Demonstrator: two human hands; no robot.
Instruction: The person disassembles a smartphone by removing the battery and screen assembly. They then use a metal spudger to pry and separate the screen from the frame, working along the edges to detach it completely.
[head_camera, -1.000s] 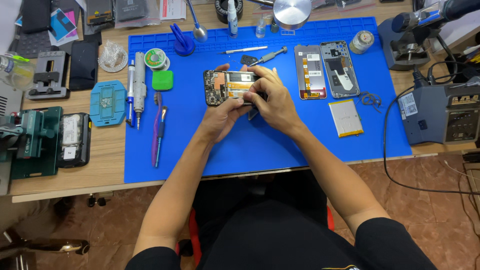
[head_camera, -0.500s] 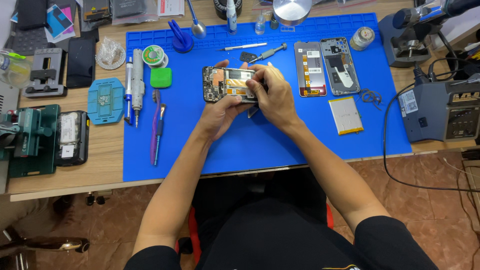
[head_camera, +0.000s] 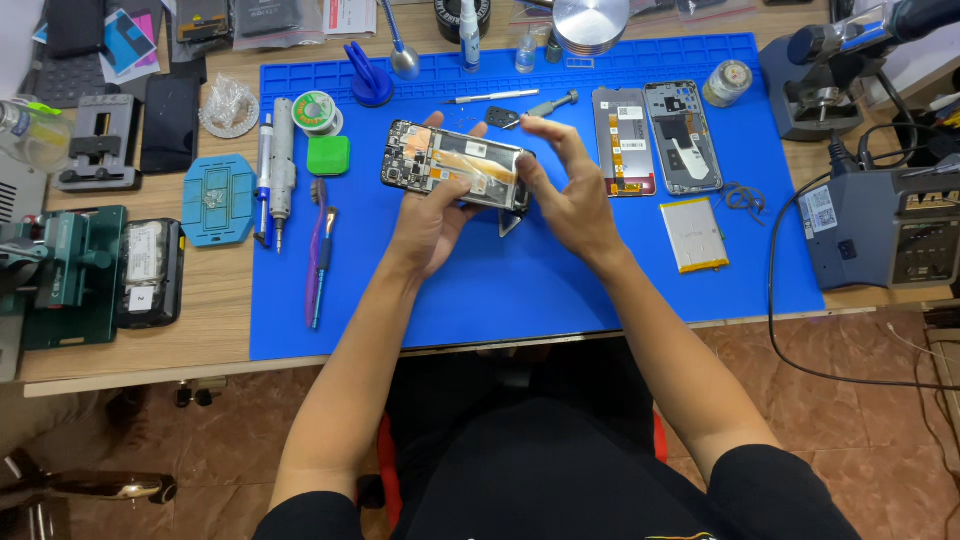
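Holding an opened phone (head_camera: 455, 165) up over the blue mat (head_camera: 500, 290), that's what this person is doing right now. It's back-side up with the cover off, so the board and a gold strip across the middle are showing, and it's sitting just above the mat near its upper middle, tilted a bit down to the right.

Left hand (head_camera: 430, 225) is cradling the phone from underneath, palm up, fingertips poking out past the far edge, so that grip is closed on the phone. Right hand (head_camera: 565, 190) is at the phone's right end, thumb pressing against that edge while the other fingers are spread loose above it. Looks like it's touching more than gripping, honestly can't tell if it's pinching anything small there.

Stuff lying around: two more phone bodies (head_camera: 655, 140) are sitting side by side just right of the hands, with a battery (head_camera: 694, 235) lying below them. A green pad (head_camera: 329, 155) and a solder spool (head_camera: 317, 110) are sitting left of the phone, a purple tool (head_camera: 318, 255) is lying lower left, and a screwdriver (head_camera: 492, 97) is resting just beyond the phone. A grey station (head_camera: 880, 230) is standing off the mat's right edge.
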